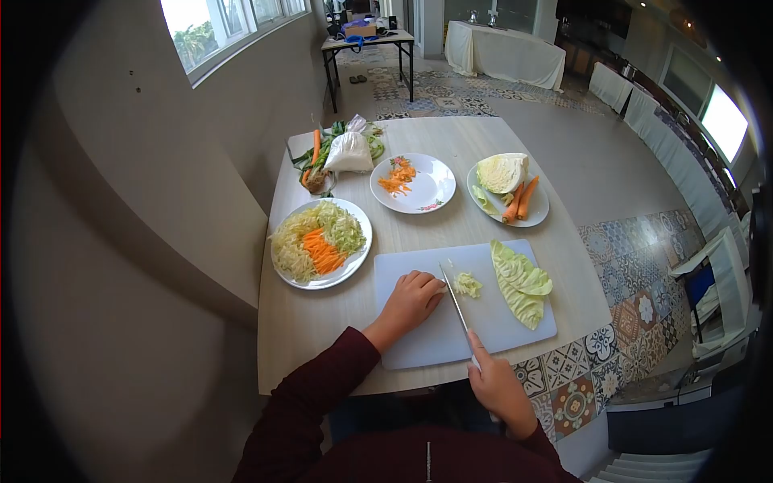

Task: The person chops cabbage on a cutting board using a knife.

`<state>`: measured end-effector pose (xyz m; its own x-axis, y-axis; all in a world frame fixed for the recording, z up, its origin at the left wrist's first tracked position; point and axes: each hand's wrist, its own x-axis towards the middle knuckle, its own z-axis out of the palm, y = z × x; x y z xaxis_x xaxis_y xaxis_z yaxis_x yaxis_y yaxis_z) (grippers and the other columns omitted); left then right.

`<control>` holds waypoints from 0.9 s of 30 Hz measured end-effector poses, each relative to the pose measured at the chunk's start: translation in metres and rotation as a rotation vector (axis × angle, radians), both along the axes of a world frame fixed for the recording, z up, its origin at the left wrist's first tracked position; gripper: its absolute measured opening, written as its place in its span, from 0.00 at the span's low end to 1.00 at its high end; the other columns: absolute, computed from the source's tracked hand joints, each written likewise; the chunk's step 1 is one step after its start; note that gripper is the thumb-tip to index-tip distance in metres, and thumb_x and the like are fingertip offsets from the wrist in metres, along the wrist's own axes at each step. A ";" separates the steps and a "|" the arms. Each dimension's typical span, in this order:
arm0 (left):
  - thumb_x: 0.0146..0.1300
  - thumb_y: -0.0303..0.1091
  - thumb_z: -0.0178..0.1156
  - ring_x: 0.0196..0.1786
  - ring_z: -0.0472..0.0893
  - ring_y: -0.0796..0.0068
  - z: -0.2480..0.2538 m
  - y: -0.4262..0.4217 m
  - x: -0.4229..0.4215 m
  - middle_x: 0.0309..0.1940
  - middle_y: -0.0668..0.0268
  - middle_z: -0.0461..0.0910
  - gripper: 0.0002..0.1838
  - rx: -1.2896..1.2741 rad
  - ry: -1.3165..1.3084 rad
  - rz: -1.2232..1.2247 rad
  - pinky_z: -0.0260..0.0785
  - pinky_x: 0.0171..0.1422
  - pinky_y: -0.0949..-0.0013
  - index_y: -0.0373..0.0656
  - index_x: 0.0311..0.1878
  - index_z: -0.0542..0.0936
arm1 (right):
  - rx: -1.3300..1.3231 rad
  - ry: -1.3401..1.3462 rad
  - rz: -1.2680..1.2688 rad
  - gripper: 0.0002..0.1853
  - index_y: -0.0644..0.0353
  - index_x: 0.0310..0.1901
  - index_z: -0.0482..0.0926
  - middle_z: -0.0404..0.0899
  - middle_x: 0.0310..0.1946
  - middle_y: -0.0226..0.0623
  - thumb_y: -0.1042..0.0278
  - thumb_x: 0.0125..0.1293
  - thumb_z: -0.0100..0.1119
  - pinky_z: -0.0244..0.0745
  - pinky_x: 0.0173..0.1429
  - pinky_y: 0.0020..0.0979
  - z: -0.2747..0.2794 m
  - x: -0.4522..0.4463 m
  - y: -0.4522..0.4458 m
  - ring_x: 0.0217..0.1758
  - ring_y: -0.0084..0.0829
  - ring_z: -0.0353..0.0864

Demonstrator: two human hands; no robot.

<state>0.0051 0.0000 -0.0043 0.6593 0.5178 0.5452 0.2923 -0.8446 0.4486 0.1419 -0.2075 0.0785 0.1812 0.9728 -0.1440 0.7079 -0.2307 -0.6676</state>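
My right hand (493, 381) is wrapped round the handle of a kitchen knife (456, 301), its blade angled up and left over the white cutting board (419, 346). Just left of the blade, my left hand (412, 299) rests on the board with curled fingers; whatever lies under them is hidden. A small heap of shredded cabbage (468, 285) sits on the right side of the blade. Farther right, large cabbage leaves (522, 283) lie across the board's edge area.
A plate (366, 249) of shredded vegetables stands left of the board. Behind are a flowered plate (439, 185) with carrot shreds, a plate (538, 217) holding a cut cabbage (503, 171) and carrots (527, 197), and a tied plastic bag (349, 153) beside greens. A wall borders the table's left.
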 end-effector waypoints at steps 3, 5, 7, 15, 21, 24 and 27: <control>0.62 0.30 0.66 0.50 0.78 0.60 0.001 -0.001 0.000 0.44 0.64 0.81 0.10 -0.003 0.009 0.009 0.68 0.56 0.58 0.45 0.46 0.82 | 0.007 0.007 -0.001 0.32 0.58 0.75 0.65 0.76 0.24 0.63 0.69 0.69 0.55 0.73 0.37 0.51 0.003 0.005 -0.004 0.29 0.64 0.79; 0.62 0.30 0.66 0.51 0.79 0.60 0.002 -0.001 0.000 0.44 0.64 0.81 0.10 -0.010 0.013 0.012 0.68 0.56 0.58 0.45 0.46 0.82 | 0.025 0.014 0.006 0.32 0.56 0.75 0.65 0.76 0.23 0.62 0.69 0.69 0.56 0.73 0.36 0.50 0.003 0.008 -0.006 0.28 0.63 0.78; 0.61 0.29 0.66 0.51 0.79 0.59 0.001 -0.001 0.000 0.44 0.63 0.81 0.11 -0.011 0.009 0.009 0.68 0.56 0.58 0.45 0.47 0.82 | 0.053 0.026 0.004 0.32 0.55 0.75 0.66 0.76 0.22 0.61 0.68 0.68 0.57 0.73 0.35 0.48 0.003 0.010 -0.006 0.27 0.61 0.78; 0.57 0.26 0.67 0.51 0.78 0.57 0.002 -0.003 -0.001 0.44 0.61 0.81 0.15 -0.070 -0.021 -0.046 0.70 0.59 0.56 0.43 0.49 0.82 | 0.011 0.086 -0.013 0.32 0.57 0.74 0.67 0.77 0.24 0.63 0.69 0.67 0.58 0.72 0.37 0.54 0.011 0.016 -0.007 0.30 0.64 0.80; 0.57 0.25 0.67 0.51 0.79 0.57 0.003 -0.007 0.002 0.45 0.61 0.81 0.16 -0.062 -0.023 -0.103 0.72 0.57 0.57 0.43 0.50 0.82 | 0.004 0.065 -0.027 0.32 0.57 0.73 0.67 0.78 0.25 0.63 0.69 0.67 0.58 0.73 0.38 0.54 0.014 0.016 -0.008 0.31 0.64 0.80; 0.56 0.25 0.68 0.52 0.79 0.58 0.002 -0.007 0.002 0.47 0.61 0.81 0.17 -0.069 0.010 -0.092 0.72 0.58 0.58 0.44 0.51 0.82 | -0.003 0.066 -0.031 0.32 0.57 0.73 0.68 0.78 0.25 0.63 0.69 0.67 0.58 0.73 0.38 0.53 0.015 0.015 -0.007 0.31 0.64 0.80; 0.56 0.25 0.68 0.52 0.79 0.58 0.004 -0.008 0.002 0.47 0.61 0.81 0.17 -0.060 0.020 -0.083 0.72 0.58 0.58 0.44 0.51 0.82 | 0.011 0.102 -0.039 0.31 0.58 0.73 0.68 0.78 0.26 0.64 0.68 0.68 0.58 0.73 0.38 0.53 0.014 0.013 -0.007 0.31 0.64 0.80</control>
<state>0.0071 -0.0077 -0.0005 0.7115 0.4925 0.5011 0.2317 -0.8378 0.4944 0.1552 -0.2141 0.0921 0.2044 0.9669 -0.1526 0.6270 -0.2491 -0.7381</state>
